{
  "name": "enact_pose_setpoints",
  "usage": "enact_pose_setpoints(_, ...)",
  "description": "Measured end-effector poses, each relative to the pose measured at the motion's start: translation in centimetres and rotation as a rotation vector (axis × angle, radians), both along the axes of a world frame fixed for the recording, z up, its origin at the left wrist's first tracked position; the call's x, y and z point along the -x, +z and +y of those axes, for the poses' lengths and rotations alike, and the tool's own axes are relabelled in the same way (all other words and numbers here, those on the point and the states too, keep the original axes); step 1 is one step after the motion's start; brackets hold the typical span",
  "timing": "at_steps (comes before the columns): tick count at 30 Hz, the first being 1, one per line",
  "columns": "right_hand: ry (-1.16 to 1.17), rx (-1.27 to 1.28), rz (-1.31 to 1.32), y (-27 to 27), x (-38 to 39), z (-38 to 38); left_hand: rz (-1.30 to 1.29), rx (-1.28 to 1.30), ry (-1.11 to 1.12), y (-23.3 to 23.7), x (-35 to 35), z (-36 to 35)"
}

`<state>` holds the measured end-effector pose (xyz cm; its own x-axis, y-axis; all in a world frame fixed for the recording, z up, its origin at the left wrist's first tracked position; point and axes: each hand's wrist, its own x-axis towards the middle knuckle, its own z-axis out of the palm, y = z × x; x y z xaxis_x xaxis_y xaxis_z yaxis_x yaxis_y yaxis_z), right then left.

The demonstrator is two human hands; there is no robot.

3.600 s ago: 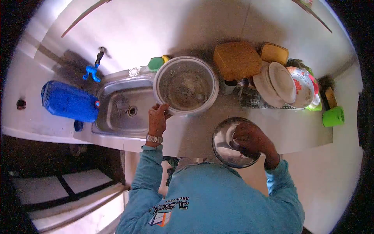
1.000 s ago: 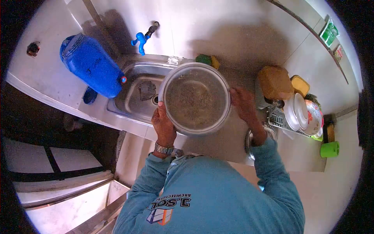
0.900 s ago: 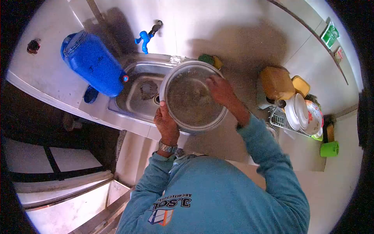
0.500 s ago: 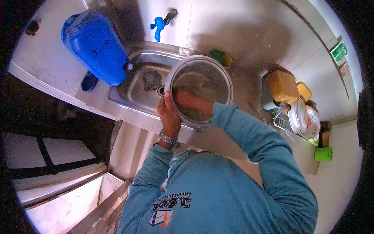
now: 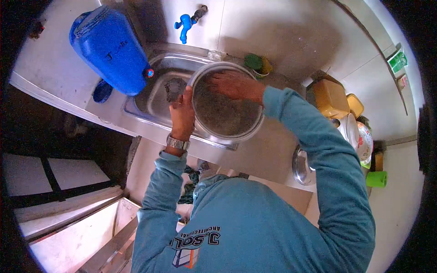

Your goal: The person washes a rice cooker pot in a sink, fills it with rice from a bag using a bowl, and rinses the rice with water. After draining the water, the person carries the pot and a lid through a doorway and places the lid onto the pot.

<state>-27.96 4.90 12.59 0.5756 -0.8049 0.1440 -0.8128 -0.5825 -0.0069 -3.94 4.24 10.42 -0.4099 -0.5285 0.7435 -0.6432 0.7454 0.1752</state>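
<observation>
A wide round metal pot (image 5: 227,119) is held over the right part of the sink, its mouth facing up toward me and its inside dull grey. My left hand (image 5: 183,116) grips the pot's left rim. Inside the pot, near the far wall, my right hand (image 5: 234,85) lies with its fingers stretched out against the metal. No object shows under that palm, though its underside is hidden.
Left of the pot is the steel sink (image 5: 157,98) with a dark rag-like patch (image 5: 174,89) in it. A blue jerrycan (image 5: 111,52) lies beside it, under a blue tap (image 5: 184,27). Green scrubbers (image 5: 253,61), a metal lid (image 5: 302,166) and a dish rack with plates (image 5: 349,132) are to the right.
My right hand has moved from the pot's lower left to its far wall, fingers now spread. The pot and my left hand have shifted slightly left. The metal lid has come into view.
</observation>
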Motion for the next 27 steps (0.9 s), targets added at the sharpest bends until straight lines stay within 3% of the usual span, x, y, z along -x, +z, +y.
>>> enact_pose_setpoints(1, 0.280, 0.162, -0.040, 0.0, -0.5, -1.0, 0.550, -0.721, -0.185, 2.7, 0.7, 0.7)
enact_pose_setpoints(2, 0.278, 0.167, -0.044, 0.0, -1.0, -1.6, 0.544, -0.718, -0.186, 2.9, 0.7, 0.0)
enact_pose_setpoints(4, -0.074, -0.249, 0.062, 0.9, -2.0, -2.4, 0.648, -0.932, -0.227, 5.0, 0.5, -1.1)
enact_pose_setpoints(5, -0.069, -0.243, 0.065, 1.2, -2.2, -1.7, 0.748, -1.007, -0.251, 5.8, 0.4, -0.8)
enact_pose_setpoints(7, -0.195, 0.003, -0.036, 0.8, -2.5, 0.5, 0.758, -0.972, -0.217, 5.7, 0.0, -1.7)
enact_pose_setpoints(8, -0.188, 0.003, -0.036, 0.5, -2.7, 0.2, 0.765, -0.945, -0.186, 5.5, -0.3, -2.0)
enact_pose_setpoints(10, -0.553, -0.356, -0.225, -2.5, -2.2, -0.9, 0.693, -0.939, -0.126, 5.8, -0.8, -1.8)
enact_pose_setpoints(11, -0.552, -0.355, -0.230, -4.0, -2.0, -1.0, 0.622, -0.932, -0.069, 6.0, -1.0, -1.8)
enact_pose_setpoints(13, -0.085, -0.265, -0.522, -5.4, -2.3, -0.8, 0.624, -0.885, -0.053, 4.9, -1.7, -2.4)
enact_pose_setpoints(14, -0.088, -0.260, -0.531, -6.0, -2.3, -0.9, 0.630, -0.838, -0.042, 4.5, -2.0, -2.9)
enact_pose_setpoints(16, -0.298, -0.249, -0.791, -3.1, -3.8, 0.2, 0.660, -0.770, -0.103, 5.1, -2.4, -3.5)
enact_pose_setpoints(17, -0.301, -0.249, -0.798, -2.1, -4.3, 0.9, 0.692, -0.709, -0.158, 5.4, -2.6, -3.6)
enact_pose_setpoints(19, -0.686, -0.354, -0.935, -1.2, -4.9, 2.2, 0.650, -0.797, -0.229, 6.3, -2.6, -3.7)
enact_pose_setpoints(21, -0.684, -0.300, -0.891, -3.2, -5.3, 2.8, 0.613, -0.878, -0.300, 6.7, -2.3, -3.6)
enact_pose_setpoints(24, -0.608, -0.203, -0.737, -8.4, -5.1, 2.2, -0.020, -0.664, -0.194, 6.5, -1.3, -3.0)
enact_pose_setpoints(25, -0.540, -0.158, -0.630, -10.5, -5.0, 2.0, -0.032, -0.485, -0.265, 5.7, -1.1, -2.8)
enact_pose_setpoints(27, -0.542, -0.176, -0.627, -15.4, -3.9, 1.1, -0.051, -0.469, -0.302, 5.0, -0.9, -2.4)
